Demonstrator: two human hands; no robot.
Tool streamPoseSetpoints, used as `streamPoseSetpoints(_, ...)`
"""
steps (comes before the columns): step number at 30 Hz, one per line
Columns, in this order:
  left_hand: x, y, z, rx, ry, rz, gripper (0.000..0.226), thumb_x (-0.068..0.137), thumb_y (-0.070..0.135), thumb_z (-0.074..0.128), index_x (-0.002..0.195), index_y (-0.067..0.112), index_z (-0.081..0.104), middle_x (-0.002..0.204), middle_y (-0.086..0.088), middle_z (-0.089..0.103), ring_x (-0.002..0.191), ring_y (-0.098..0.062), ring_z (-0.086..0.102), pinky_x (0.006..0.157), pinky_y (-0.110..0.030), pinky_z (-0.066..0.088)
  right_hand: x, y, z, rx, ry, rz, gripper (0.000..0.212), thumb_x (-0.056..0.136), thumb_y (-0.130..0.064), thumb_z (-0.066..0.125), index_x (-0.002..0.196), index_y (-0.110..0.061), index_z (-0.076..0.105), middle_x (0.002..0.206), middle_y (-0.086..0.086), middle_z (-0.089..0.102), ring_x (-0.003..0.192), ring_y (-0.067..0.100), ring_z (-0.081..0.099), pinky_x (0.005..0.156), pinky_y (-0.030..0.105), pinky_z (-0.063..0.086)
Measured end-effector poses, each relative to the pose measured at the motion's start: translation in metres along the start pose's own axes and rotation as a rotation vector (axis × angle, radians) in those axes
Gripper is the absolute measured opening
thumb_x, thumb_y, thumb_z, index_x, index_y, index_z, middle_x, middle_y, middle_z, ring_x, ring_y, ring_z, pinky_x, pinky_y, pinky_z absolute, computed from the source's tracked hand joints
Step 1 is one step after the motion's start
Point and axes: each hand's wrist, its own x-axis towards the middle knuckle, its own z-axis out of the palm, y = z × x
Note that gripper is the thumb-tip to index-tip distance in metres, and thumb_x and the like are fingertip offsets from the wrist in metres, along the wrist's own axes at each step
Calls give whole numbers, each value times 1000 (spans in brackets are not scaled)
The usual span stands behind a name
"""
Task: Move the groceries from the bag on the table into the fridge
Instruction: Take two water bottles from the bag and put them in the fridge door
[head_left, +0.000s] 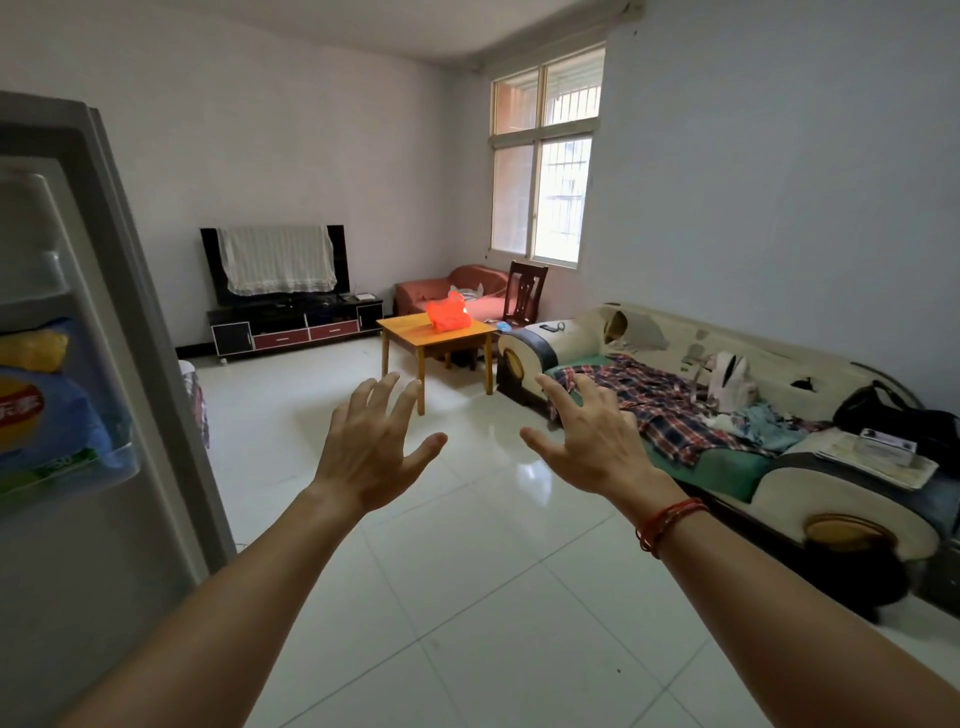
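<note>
Far across the room: thin orange plastic bag (449, 316), crinkled, glossy, bunched up at the top, slumped on the far half of a small square table (410, 332) of yellowish wood with plain straight legs. Well apart from the bag, at the left edge of view: open fridge door (104, 364), grey and smooth, with a clear plastic door shelf (124, 467) holding a blue-and-yellow snack packet (47, 405), shiny and puffed. Out front, left hand (371, 447) and right hand (592, 441), both raised, backs up, fingers spread and slightly bent, gripping nothing, touching nothing. Red string bracelet (667, 522) wound around the right wrist. Underfoot, glossy white floor tiles (493, 597) catching bright reflections. Off to the right, long cream sofa (810, 371) with rounded arms and worn patches, a plaid cloth (649, 400) rumpled over the seat. Behind the table, dark wooden chair (527, 293), and along the back wall a television (210, 270) draped in pale lacy fabric (278, 260).
</note>
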Motion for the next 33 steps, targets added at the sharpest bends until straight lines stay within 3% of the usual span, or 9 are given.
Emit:
streamPoseSetpoints(15, 79, 5, 71, -5, -47, -31, 79, 85, 70, 31, 141, 16, 46, 148, -14, 45, 135, -35, 42, 97, -52, 45, 84, 55, 47, -6, -11, -11, 73, 93, -68, 45, 156, -41, 20, 156, 11, 29, 137, 33, 36, 103, 52, 39)
streamPoseSetpoints(33, 274, -110, 248, -73, -158, -24, 84, 83, 73, 26, 145, 17, 39, 150, -11, 39, 140, -31, 34, 104, -52, 40, 330, 67, 185, -29, -124, 26, 74, 94, -67, 45, 157, -40, 18, 157, 12, 29, 138, 34, 35, 106, 53, 37)
